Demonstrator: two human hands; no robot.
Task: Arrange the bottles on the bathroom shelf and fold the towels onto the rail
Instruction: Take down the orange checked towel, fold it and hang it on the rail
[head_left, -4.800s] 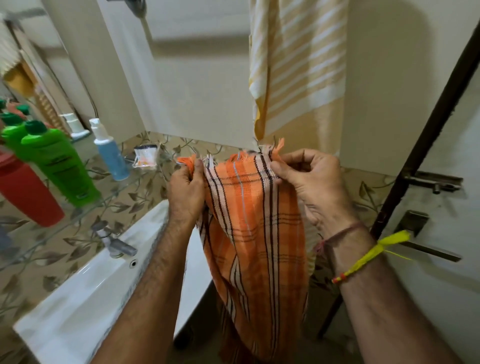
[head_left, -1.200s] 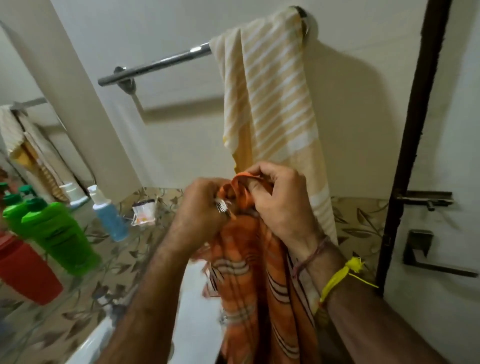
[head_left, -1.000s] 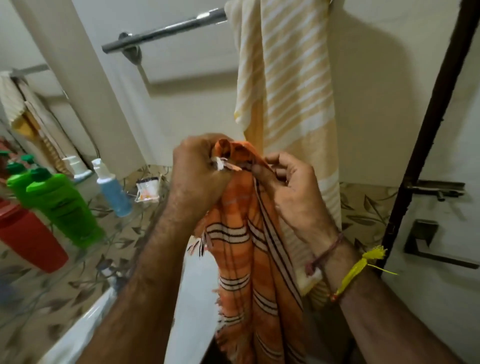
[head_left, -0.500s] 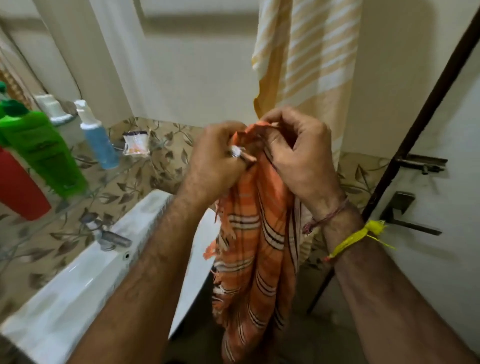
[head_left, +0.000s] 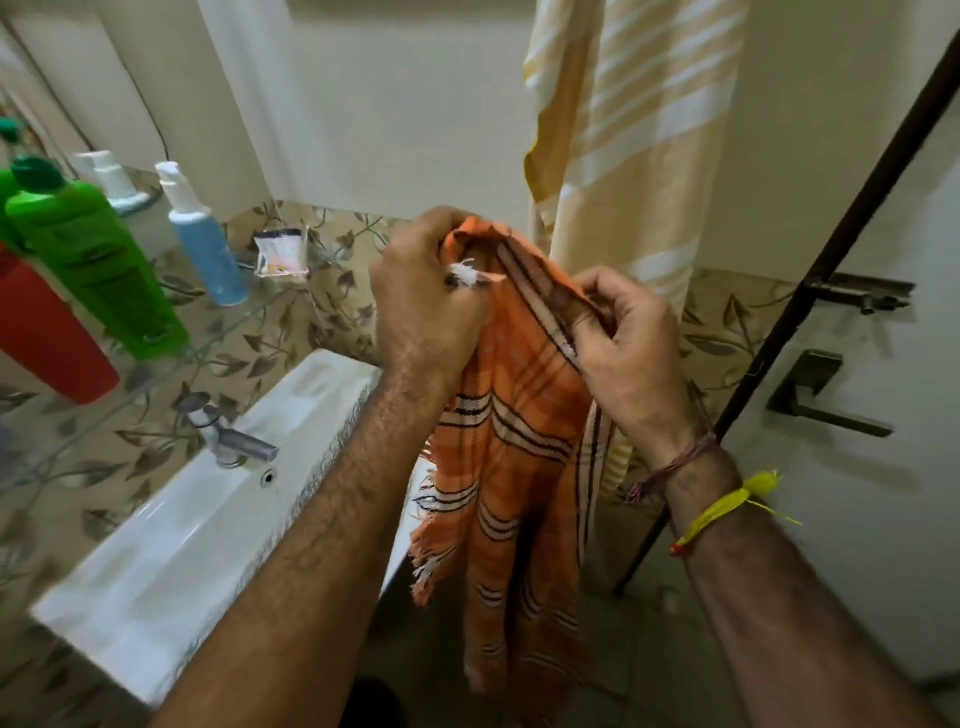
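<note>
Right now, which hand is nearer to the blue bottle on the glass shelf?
Left. The left hand grips the orange towel just to the right of the blue bottle. The right hand pinches the towel's edge farther right, beyond the left hand.

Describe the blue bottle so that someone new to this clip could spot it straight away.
Find the glass shelf above the white sink, on the left. The blue bottle stands near the shelf's far end, between the green bottle and a small white sachet. It alone is pale blue and slim, with a white pump top.
</note>
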